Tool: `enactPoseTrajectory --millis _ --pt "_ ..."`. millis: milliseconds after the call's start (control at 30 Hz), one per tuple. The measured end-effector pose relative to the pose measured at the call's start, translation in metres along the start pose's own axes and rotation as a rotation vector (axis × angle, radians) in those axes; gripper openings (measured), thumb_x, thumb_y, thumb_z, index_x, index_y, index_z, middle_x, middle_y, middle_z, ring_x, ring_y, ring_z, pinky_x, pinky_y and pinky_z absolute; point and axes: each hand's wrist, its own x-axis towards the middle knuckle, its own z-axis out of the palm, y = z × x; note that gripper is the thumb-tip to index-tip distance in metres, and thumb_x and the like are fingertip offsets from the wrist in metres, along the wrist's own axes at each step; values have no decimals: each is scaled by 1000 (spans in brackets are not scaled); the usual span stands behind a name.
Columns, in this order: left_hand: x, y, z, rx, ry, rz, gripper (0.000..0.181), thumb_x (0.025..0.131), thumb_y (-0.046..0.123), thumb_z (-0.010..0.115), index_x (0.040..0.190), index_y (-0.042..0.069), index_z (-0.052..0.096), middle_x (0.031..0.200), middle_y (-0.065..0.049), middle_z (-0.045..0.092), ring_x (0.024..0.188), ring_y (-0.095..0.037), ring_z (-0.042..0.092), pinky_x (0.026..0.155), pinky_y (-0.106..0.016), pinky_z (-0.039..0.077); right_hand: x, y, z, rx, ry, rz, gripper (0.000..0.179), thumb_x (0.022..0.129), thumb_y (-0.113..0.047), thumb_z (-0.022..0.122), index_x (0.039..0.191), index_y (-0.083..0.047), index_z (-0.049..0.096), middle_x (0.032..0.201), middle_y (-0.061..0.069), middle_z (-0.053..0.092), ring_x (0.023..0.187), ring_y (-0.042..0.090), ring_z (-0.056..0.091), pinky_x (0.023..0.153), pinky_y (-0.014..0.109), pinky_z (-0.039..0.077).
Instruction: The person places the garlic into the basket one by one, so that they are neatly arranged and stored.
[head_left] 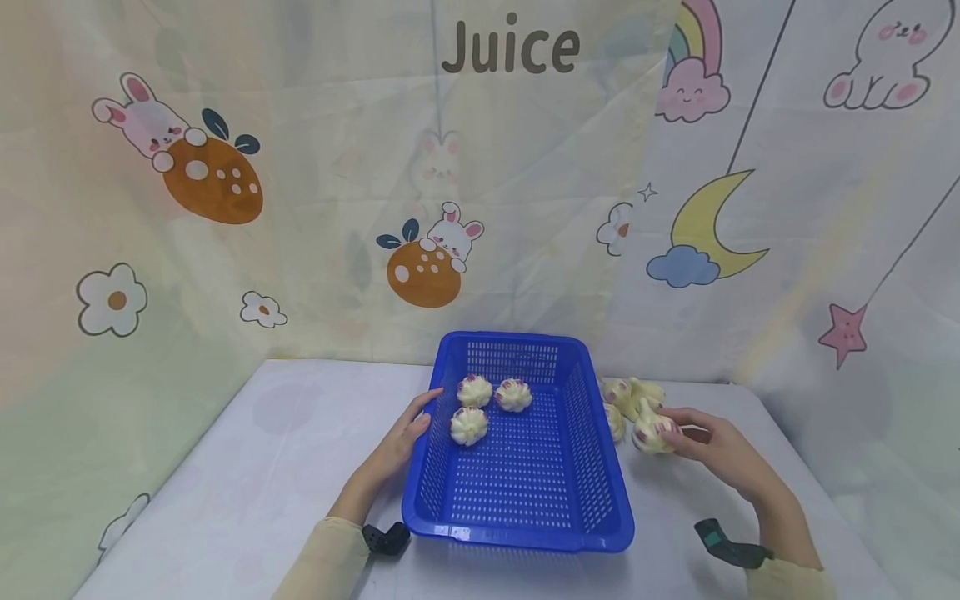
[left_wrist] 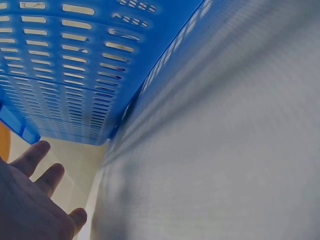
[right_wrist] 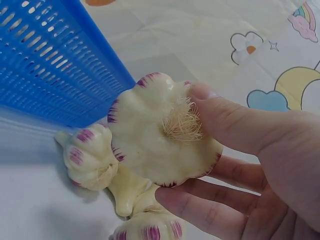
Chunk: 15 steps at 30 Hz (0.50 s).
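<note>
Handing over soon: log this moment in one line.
right hand: holds garlic bulb | left hand: at blue basket, left side | inside: three bulbs | right of basket: more bulbs

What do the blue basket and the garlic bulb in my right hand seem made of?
The blue basket looks like molded plastic with slight gloss: its rim catches light and its slots repeat evenly. The garlic bulb seems artificial, probably plastic or foam with a satin finish: the purple streaks look painted, though its core can't be told.
</note>
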Motion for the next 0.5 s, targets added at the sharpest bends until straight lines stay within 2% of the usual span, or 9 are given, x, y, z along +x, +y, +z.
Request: enactPoseTrajectory --millis 500 --pt "0 -1 0 25 8 -1 48 102 22 25 150 20 23 155 -20 19 133 -47 35 101 -59 37 -1 -8 2 -7 52 -11 64 90 -50 58 136 -7 50 139 23 48 121 47 50 91 59 46"
